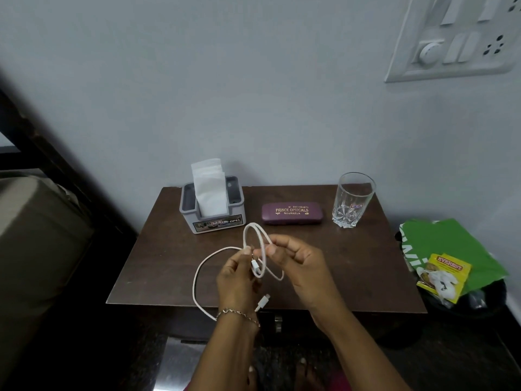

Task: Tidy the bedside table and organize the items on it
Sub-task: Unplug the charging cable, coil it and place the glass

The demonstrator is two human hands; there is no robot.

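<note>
Against a pale wall, the table (352, 258) is holding a tissue box (212, 210), case (292, 213) and glass (353, 199), already lined up. Both hands, left (236, 280) and right (298, 262), are pinching the cable (197, 280) above the table, coiling it; stowing remains.

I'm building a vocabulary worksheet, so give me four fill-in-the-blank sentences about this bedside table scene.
1. The left hand and right hand pinch the thin ___ charging cable.
2. The oblong ___ spectacle case reads PRINCE OPTICALS.
3. The clear glass tumbler stands to the case's ___.
4. White tissues stand in the ___ plastic holder.
Missing words: white; purple; right; grey.
</note>
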